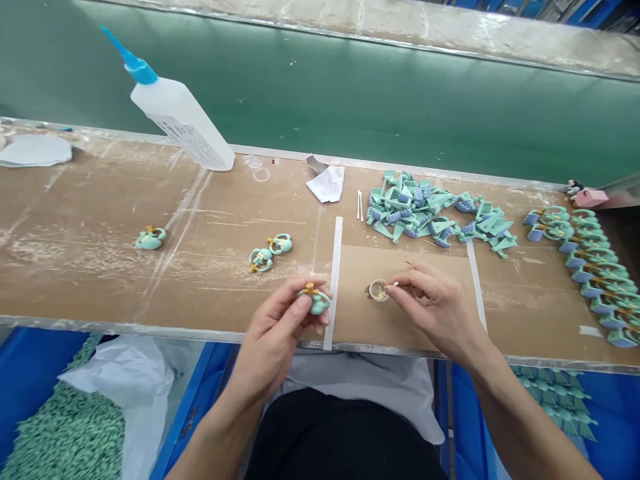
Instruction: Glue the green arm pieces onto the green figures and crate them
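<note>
My left hand (283, 323) pinches a small teal figure (319, 303) with a brown part on top, just above the table's front edge. Between the fingertips of my right hand (430, 297) is a thin stick (396, 284) with a white tip, held beside a small round clear cup (379, 290). Three more teal figures lie on the table to the left, two of them close together (270, 253) and one farther off (151, 238). Behind my right hand spreads a pile of teal and purple parts (415, 203).
A white bottle with a blue nozzle (183, 120) stands at the back left. Two cotton swabs (360, 205) lie near a paper scrap (327, 184). Rows of assembled figures (600, 273) line the right. Blue bins (193, 400) sit below the table's front edge (200, 331).
</note>
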{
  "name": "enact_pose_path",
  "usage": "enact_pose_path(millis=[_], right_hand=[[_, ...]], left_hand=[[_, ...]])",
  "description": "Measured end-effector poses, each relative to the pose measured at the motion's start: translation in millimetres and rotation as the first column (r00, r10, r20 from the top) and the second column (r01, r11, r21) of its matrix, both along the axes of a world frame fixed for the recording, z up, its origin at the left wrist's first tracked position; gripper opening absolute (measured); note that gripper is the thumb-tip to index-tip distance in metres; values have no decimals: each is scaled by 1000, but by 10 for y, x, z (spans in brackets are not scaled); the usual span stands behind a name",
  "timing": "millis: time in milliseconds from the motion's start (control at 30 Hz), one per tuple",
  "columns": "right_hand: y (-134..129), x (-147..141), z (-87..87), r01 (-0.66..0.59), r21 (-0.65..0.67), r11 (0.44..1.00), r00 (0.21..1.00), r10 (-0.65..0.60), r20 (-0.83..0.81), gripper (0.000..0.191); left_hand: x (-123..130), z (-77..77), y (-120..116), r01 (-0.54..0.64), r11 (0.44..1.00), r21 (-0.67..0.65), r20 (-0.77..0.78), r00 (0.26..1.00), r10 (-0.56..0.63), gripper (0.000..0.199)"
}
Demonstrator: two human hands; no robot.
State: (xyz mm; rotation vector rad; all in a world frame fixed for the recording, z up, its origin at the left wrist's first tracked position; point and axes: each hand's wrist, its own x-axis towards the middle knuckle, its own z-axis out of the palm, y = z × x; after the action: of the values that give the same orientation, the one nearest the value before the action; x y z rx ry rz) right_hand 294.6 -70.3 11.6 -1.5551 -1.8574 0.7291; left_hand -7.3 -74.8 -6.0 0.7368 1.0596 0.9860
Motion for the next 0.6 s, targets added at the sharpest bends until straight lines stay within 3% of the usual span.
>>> enact_pose_path(millis=[100,167,267,433,600], right_hand=[[-37,9,89,46,-1,999,999,-46,12,19],[-54,17,133,56,9,998,998,-56,27,19],[-75,43,168,31,19,999,998,-32,56,18],[-87,102,236,-101,42,994,988,95,123,15],[-68,137,334,-255,20,967,946,245,214,22]], left_hand=[[265,29,-63,53,982,-182,236,972,-9,48],[358,6,-87,85,974,-209,240,970,-33,45],[375,-57,-116,196,969,-154,212,964,-161,36],[246,-87,-137,322,947,-13,32,946,-321,50],[162,9,-107,427,904,2,-176,890,-420,53]])
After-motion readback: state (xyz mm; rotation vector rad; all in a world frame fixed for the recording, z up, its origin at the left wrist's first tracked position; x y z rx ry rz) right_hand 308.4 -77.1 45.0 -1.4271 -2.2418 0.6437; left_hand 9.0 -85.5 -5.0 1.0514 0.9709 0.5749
